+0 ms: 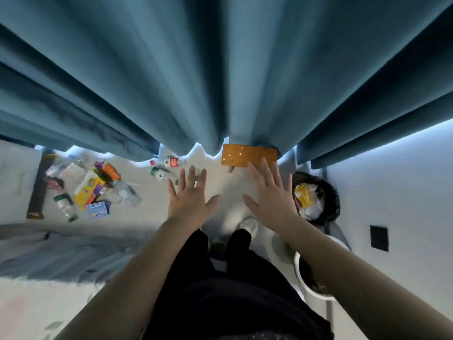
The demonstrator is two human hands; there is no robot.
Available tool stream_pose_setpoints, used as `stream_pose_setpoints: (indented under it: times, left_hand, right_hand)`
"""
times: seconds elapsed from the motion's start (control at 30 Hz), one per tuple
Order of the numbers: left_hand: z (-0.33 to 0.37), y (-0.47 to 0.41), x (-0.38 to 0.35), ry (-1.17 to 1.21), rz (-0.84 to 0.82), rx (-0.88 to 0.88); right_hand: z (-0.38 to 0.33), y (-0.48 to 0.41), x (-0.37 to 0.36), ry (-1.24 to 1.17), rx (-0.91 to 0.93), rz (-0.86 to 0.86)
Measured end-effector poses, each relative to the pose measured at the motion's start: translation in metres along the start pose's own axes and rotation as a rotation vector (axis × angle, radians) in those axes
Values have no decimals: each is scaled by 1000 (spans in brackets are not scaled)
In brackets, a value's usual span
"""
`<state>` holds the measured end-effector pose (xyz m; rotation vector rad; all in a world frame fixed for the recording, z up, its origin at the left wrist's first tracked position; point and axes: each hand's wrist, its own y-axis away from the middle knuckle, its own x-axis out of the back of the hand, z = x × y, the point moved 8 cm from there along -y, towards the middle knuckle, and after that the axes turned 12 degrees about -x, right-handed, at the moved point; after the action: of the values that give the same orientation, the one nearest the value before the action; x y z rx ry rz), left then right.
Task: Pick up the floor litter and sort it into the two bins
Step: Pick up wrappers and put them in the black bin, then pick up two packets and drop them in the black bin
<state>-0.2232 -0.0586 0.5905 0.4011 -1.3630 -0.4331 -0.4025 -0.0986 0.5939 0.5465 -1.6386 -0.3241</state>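
A heap of litter (93, 190) lies on the pale floor at the left: clear plastic bottles, yellow and blue cartons, an orange packet. Two more bottles, one red-labelled (172, 161) and one green-labelled (163, 174), lie near the curtain foot, just beyond my left hand. My left hand (190, 197) and my right hand (270, 195) are both stretched out flat, fingers spread, holding nothing, above the floor. A black-lined bin (331, 200) at the right holds white and yellow rubbish. A white-rimmed bin (300, 271) stands below it, partly hidden by my right forearm.
Blue curtains (220, 69) hang across the far side. An orange-brown board (247, 154) sits at their foot. A dark post (39, 185) stands left of the litter. A white wall with a black plate (379, 238) is at the right. My feet (247, 224) are below my hands.
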Motion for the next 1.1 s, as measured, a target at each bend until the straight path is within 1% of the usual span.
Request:
stream_pose_setpoints:
  times: [0.13,0.3,0.37,0.53,0.6,0.7,0.8,0.93,1.1]
  left_hand:
    - [-62,28,0,116,51,147]
    - [-146,64,-6,209,133,233]
    - [-184,77,-11,234,154,228]
    - [-280,106,-7,254,197,117]
    - [-323,124,-4,218,196,113]
    - [-383,146,-2,188,201,155]
    - [-433,157,-6,234,207,229]
    - [-482,156,-24,275,164,327]
    - [-539,150,-41,336,77,437]
  right_hand:
    - [-64,-8,-2,111,106,-3]
    - [-155,-15,-15,178,188,-3]
    - [-197,-14,-21,200,205,12]
    - [-301,-8,-42,166,178,10]
    - [-342,-8,-52,141,178,-3]
    - [-397,-10,-59,151,218,2]
    - [-438,-19,-63,176,250,-4]
    - [-481,-40,-79,233,301,-60]
    - [-552,-78,-108,345,434,-136]
